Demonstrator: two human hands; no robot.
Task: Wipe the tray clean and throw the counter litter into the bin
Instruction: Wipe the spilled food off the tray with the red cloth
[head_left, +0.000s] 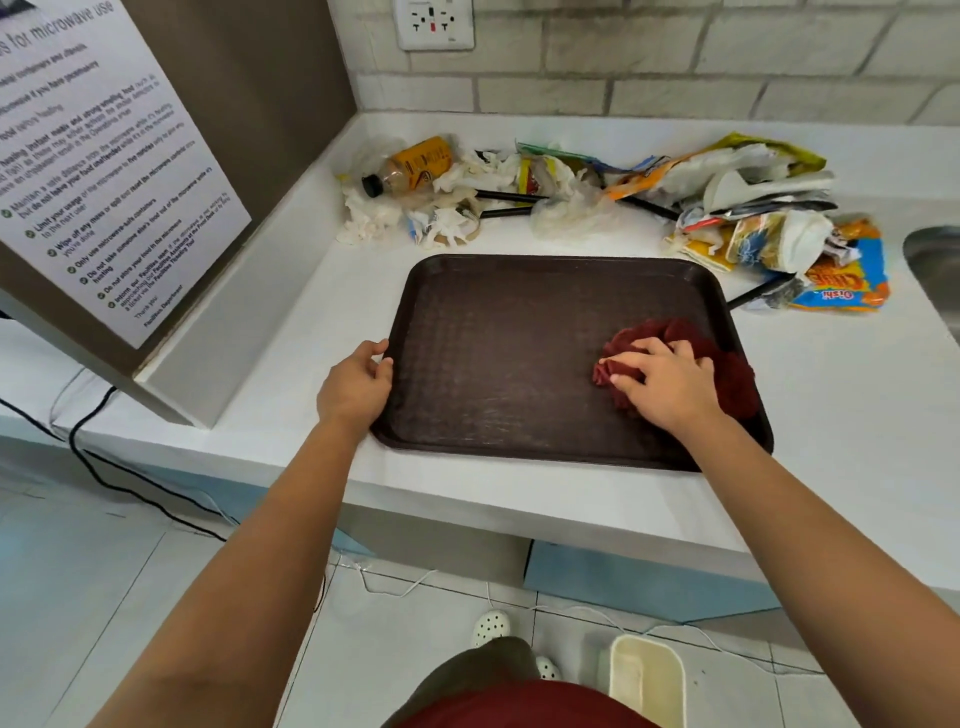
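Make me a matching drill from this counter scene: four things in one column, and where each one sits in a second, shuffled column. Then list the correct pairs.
Things
1. red cloth
2. bottle
3. blue and orange snack bag
4. left hand

Places
A. on the tray's left rim
B. at the left end of the litter, near the corner
C. under the right hand, on the tray
D. right of the tray's far right corner, near the sink

Pairs: 1-C, 2-B, 3-D, 4-A
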